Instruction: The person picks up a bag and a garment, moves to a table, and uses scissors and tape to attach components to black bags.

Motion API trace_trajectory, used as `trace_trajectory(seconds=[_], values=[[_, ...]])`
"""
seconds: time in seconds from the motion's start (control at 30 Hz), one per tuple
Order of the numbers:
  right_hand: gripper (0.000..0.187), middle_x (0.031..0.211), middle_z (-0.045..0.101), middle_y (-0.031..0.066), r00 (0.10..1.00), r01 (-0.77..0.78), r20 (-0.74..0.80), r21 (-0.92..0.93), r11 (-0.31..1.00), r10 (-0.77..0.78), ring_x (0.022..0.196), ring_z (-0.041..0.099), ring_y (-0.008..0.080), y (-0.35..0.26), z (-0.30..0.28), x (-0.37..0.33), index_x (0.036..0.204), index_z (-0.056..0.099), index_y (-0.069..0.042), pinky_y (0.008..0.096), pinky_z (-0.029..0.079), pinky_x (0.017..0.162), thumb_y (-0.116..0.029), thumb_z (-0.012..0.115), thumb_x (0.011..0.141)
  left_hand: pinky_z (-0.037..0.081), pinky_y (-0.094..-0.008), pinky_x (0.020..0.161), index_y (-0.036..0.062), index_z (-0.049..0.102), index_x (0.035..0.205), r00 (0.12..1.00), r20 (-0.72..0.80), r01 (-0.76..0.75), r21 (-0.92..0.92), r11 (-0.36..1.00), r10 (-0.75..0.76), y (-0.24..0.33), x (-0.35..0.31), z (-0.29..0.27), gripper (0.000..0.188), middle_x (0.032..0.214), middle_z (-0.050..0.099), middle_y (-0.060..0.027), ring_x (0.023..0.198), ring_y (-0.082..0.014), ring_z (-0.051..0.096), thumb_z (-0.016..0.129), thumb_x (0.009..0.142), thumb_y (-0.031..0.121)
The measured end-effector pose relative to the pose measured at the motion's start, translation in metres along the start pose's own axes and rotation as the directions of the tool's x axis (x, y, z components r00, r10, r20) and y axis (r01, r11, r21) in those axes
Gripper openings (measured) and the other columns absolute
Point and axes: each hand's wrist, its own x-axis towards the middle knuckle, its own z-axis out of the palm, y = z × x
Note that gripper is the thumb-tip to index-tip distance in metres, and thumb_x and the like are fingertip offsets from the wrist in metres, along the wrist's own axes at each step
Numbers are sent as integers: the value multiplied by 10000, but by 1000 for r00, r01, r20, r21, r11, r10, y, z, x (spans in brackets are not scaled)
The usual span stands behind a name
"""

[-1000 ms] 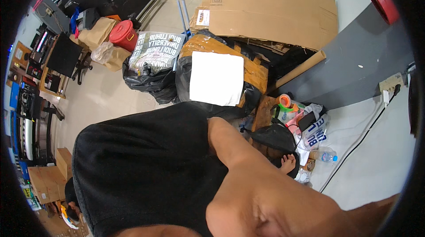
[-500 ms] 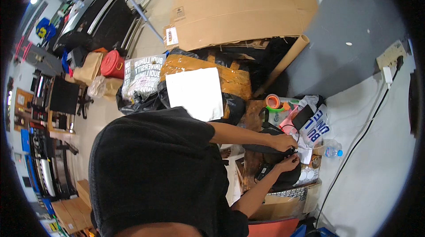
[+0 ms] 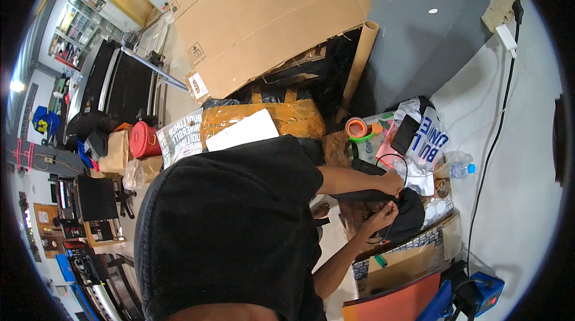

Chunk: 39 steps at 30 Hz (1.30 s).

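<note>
My left hand (image 3: pixel 392 183) and my right hand (image 3: pixel 383 216) are stretched out to the right, close together over a black fabric bag (image 3: pixel 410 219). Both pinch a thin black cord (image 3: pixel 402 165) that loops up above the left hand. The bag lies on a cluttered low surface, beside a white plastic bag with blue letters (image 3: pixel 428 141). My black shirt (image 3: pixel 227 231) fills the lower left of the view.
An orange tape roll (image 3: pixel 357 127) and a water bottle (image 3: pixel 461 169) lie near the bag. Big cardboard sheets (image 3: pixel 269 21) and a cardboard tube (image 3: pixel 359 63) lean behind. An orange-wrapped parcel (image 3: pixel 293 114), a red bucket (image 3: pixel 142 139) and a blue device (image 3: pixel 485 294) stand around; a wall cable (image 3: pixel 497 135) hangs right.
One arm was raised close to the camera a second ago. Both hands have since come down and met on the cord at the black bag, and the view has swung towards the wall.
</note>
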Motion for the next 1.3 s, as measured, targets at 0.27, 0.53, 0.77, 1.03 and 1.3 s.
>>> trace_trajectory(seconds=[0.27,0.53,0.77,1.03,1.3], values=[[69,870,545,183,897,408,367,-476,779,-246,784,579,360,-16,40,-50,931,521,10,408,474,676,-38,560,899,524,-478,700,68,707,725,947,-124,265,-216,940,-296,-9,27,-5,207,794,704,-148,804,-326,691,781,668,253],[184,1034,596,199,851,523,371,-533,665,-372,951,595,396,-15,40,-99,998,576,6,486,496,816,-170,538,963,434,-522,855,45,648,984,990,-78,98,-199,975,-115,-10,11,-35,380,1175,613,-167,1098,-337,574,774,706,272],[211,1039,634,222,987,155,31,-390,908,-156,958,622,358,0,22,-25,1123,592,3,451,489,819,-107,491,974,203,-581,1127,-24,402,1369,963,-268,58,313,948,29,14,-107,-37,827,1547,199,-252,1418,-417,230,772,695,281],[170,1022,663,187,959,212,274,-868,448,77,901,649,369,-12,11,-29,982,636,-12,475,523,714,-144,579,893,255,-591,1117,-8,245,1454,909,-159,365,-141,920,-385,4,-143,-50,915,1559,152,-238,1417,-424,227,743,729,244],[267,1117,619,186,968,122,205,-886,447,142,953,637,392,11,23,-47,1008,653,21,489,520,766,-206,578,891,406,-547,1033,-10,170,1454,784,0,589,-314,744,-621,18,-149,-52,948,1456,231,-262,1319,-470,343,746,716,137]])
